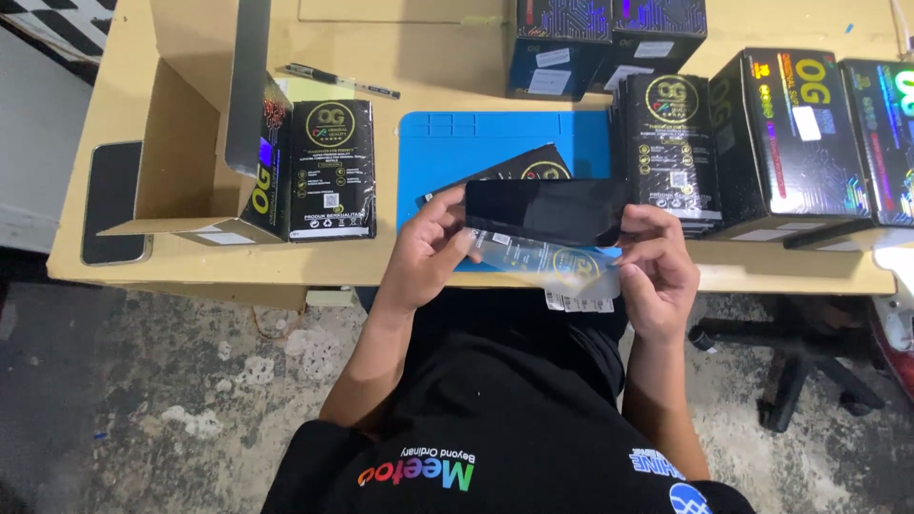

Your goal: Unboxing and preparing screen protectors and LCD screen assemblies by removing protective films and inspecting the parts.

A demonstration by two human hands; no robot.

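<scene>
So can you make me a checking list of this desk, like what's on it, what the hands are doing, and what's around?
Surface: tan wooden table with a blue mat in the middle.
Job's things: a dark flat screen panel held level over the mat; a clear plastic sleeve hangs under it.
Clutter: open cardboard box, flat black packet, stack of black packets, black boxes, a pen, a dark phone at the table's left edge.
Grips: left hand pinches the panel's left end; right hand holds its right end.
Cables: nothing seen.
Surroundings: stained concrete floor, black chair base on the right.
</scene>
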